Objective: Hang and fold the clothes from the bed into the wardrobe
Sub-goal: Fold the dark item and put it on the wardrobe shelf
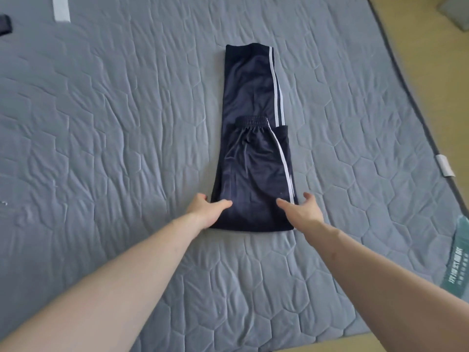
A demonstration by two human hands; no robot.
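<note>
Dark navy track pants (253, 153) with white side stripes lie flat in the middle of the grey quilted bed (114, 123). They are folded lengthwise, with the waistband end folded over the legs at the near half. My left hand (206, 208) rests at the near left corner of the fold, thumb on top of the cloth and fingers at its edge. At the near right corner my right hand (303, 208) touches the fabric with its fingers spread and relaxed. No wardrobe is in view.
A dark garment (5, 25) pokes in at the far left edge of the bed. A white strip (61, 8) lies at the far left top. A green printed item (456, 257) sits at the bed's right edge, with tan floor (431, 59) beyond.
</note>
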